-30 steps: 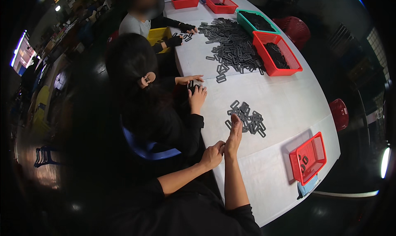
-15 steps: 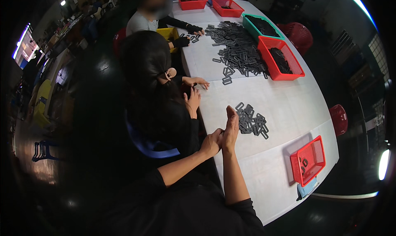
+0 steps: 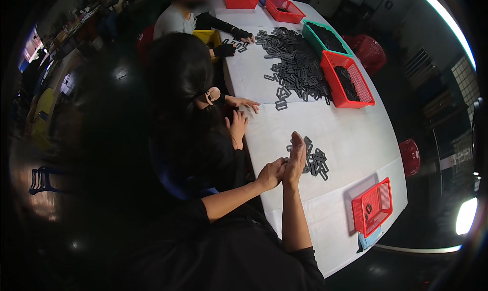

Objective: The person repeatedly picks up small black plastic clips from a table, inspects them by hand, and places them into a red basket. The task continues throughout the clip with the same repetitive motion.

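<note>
Over the near part of the white table, my left hand (image 3: 271,173) is closed, its knuckles against the palm side of my right hand; what it holds, if anything, is hidden. My right hand (image 3: 295,161) is stretched out flat, fingers together and pointing away from me, seen edge-on. Just beyond and to the right of it lies a small pile of black oblong plastic loops (image 3: 318,164), like strap buckles. My right hand covers the left part of that pile.
A red basket (image 3: 359,219) with a few black loops stands at the near right. Farther off are a large heap of black loops (image 3: 297,69), another red basket (image 3: 362,104) and a green basket (image 3: 311,39). Two co-workers sit at the left edge, one co-worker's hands (image 3: 238,125) close by.
Both my hands have moved right together, now covering more of the small pile's left side. They keep the same pose: left closed, right flat. The view has shifted slightly.
</note>
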Demonstrator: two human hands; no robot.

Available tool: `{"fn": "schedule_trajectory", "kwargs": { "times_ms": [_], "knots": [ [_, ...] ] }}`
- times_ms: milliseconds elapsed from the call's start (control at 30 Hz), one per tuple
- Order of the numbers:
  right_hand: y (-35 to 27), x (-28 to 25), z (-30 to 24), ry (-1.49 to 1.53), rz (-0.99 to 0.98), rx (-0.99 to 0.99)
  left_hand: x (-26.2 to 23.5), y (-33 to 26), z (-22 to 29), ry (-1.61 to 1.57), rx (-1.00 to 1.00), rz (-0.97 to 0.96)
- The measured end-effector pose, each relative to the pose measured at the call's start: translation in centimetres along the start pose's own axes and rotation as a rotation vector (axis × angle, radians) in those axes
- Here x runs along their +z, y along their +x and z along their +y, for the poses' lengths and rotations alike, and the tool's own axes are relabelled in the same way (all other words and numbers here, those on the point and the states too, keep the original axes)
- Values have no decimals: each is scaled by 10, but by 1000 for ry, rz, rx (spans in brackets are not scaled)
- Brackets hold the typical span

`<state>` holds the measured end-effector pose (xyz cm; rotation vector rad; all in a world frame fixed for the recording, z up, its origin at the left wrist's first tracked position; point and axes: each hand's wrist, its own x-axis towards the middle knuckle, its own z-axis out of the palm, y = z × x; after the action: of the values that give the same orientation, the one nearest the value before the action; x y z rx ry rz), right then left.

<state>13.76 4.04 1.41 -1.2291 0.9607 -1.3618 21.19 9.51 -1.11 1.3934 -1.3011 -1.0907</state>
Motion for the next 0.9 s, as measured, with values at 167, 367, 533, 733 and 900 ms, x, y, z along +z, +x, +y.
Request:
{"fn": "schedule_trajectory", "kwargs": {
  "times_ms": [167,367,533,733,900],
  "knots": [
    [23,-24,-5,-55,123,88,20,1,4,78,10,-132],
    [39,-34,11,-64,217,61,24,25,5,173,-3,-150],
    [18,-31,19,-26,165,69,28,29,-16,174,-56,-162],
    [39,-34,17,-23,265,115,22,15,-4,203,-1,-205],
    [29,-11,19,-6,184,14,9,31,-9,175,-24,-116]
  ]
}}
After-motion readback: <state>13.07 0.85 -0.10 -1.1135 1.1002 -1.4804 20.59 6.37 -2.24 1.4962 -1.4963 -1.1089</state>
